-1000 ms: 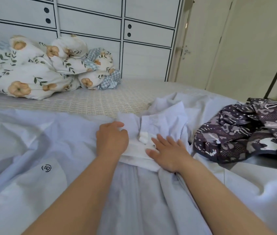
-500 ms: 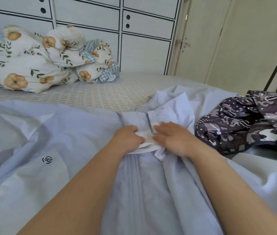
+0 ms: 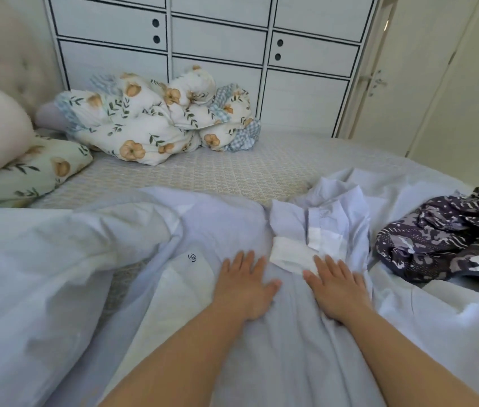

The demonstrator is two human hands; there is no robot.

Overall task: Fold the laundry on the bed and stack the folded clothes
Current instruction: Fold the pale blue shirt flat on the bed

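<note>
Pale-blue shirt (image 3: 261, 333) lies spread on the bed (image 3: 217, 171) under both hands, its long axis running from the person away toward the white-lined collar (image 3: 294, 254), just beyond the fingertips. Left hand (image 3: 245, 283) and right hand (image 3: 336, 286) press flat, apart, fingers straight; the right is nearer the collar. A small round mark just left of the left hand reads "50".

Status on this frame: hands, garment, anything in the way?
Left hand and right hand flat on pale blue cotton shirt, no grip. Shirt spread, unfolded. Crumpled purple patterned garment lies right.
</note>
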